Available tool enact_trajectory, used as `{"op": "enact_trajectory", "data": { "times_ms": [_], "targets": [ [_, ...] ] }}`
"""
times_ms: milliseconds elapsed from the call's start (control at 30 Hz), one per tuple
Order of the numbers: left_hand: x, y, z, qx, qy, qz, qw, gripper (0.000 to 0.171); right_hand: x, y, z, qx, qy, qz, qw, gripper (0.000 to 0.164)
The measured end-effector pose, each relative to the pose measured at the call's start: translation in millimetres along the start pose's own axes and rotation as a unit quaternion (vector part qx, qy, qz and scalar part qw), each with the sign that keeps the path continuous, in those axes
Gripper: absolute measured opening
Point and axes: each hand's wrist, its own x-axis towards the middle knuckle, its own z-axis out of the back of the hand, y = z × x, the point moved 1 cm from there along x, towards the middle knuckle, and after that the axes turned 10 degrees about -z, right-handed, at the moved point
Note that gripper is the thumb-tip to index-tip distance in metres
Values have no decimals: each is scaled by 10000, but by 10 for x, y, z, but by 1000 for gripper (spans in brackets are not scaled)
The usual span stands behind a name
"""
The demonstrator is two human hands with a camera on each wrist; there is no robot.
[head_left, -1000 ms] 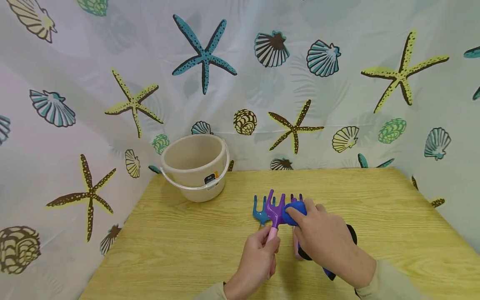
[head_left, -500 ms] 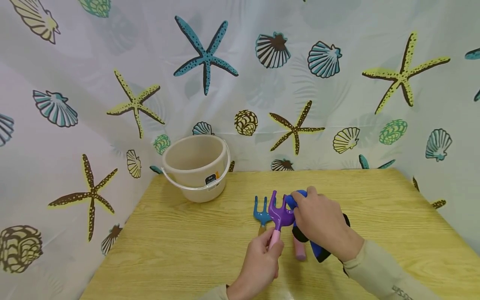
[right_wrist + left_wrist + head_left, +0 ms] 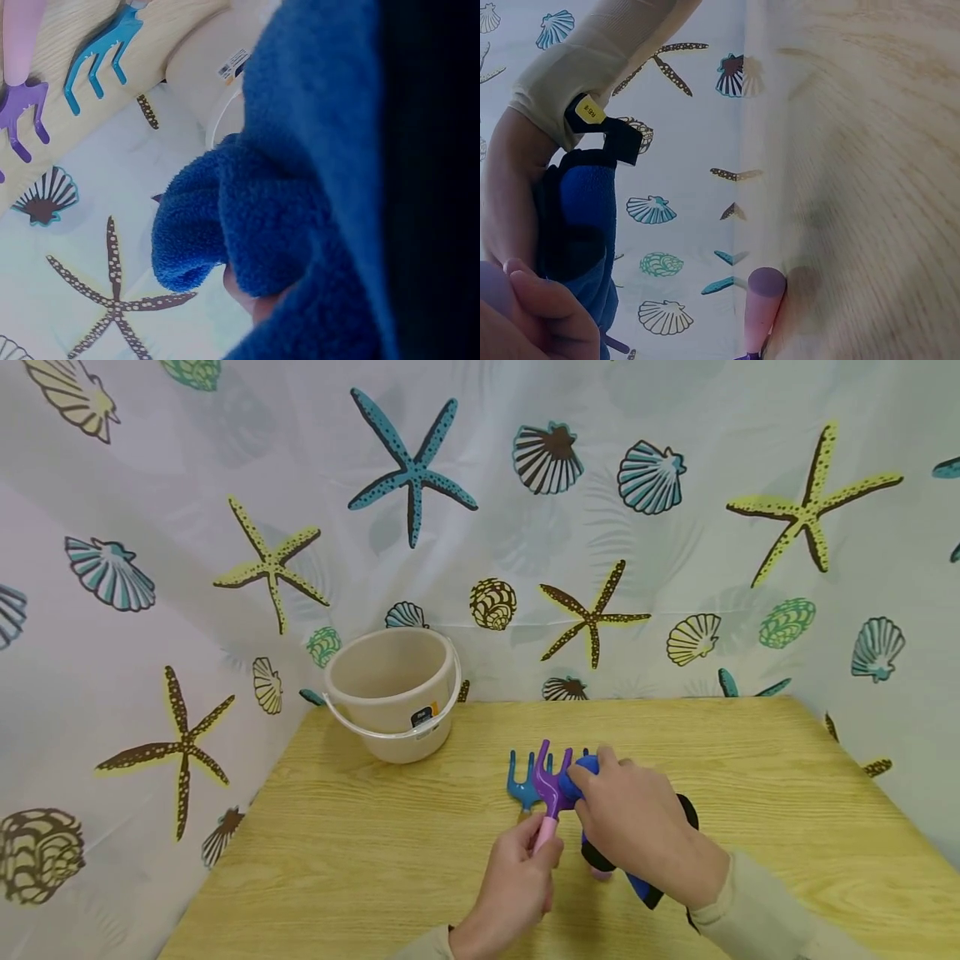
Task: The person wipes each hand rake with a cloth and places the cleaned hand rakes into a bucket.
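Observation:
My left hand [image 3: 517, 881] grips the pink handle of a purple hand rake [image 3: 548, 789], holding it up over the table with its tines pointing away. In my right hand [image 3: 645, 822] is a bunched blue cloth [image 3: 640, 887] with black parts, pinched against the right side of the rake's head. The cloth [image 3: 292, 217] fills much of the right wrist view and hides most of that hand's fingers. Lying on the table behind the hands are a blue hand rake [image 3: 524, 791] and a second purple rake, whose pink handle [image 3: 765, 304] shows in the left wrist view.
A beige bucket [image 3: 382, 718] with a pale handle stands at the back left of the wooden table [image 3: 360, 860]. Curtains [image 3: 480, 535] printed with shells and starfish hang behind the table and along both sides.
The right hand with the cloth has gone up along the rake's tines and come back down toward the base of its head. The left hand keeps its grip, the rake turning slightly.

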Motion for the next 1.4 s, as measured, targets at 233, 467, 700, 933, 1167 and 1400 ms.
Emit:
{"op": "enact_trajectory", "data": {
  "times_ms": [233, 467, 700, 933, 1167, 1400],
  "targets": [
    [18, 19, -7, -203, 81, -37, 9998, 43, -195, 106, 33, -248, -352, 201, 9989, 34],
    [26, 7, -28, -58, 279, -325, 9991, 20, -172, 208, 43, -215, -855, 576, 9944, 27],
    [-2, 49, -54, 398, 249, -77, 9989, 44, 82, 64, 29, -471, -553, 151, 9972, 24],
    [-33, 67, -87, 543, 327, 45, 9980, 47, 279, -27, 25, -321, 51, -116, 9994, 16],
    [-28, 63, -78, 640, 349, 10, 9973, 46, 253, 34, 38, -442, 143, 52, 9989, 17],
    [-13, 35, -49, 643, 324, -309, 9969, 45, 90, 135, 113, -441, -162, 465, 9978, 22]
  ]
}}
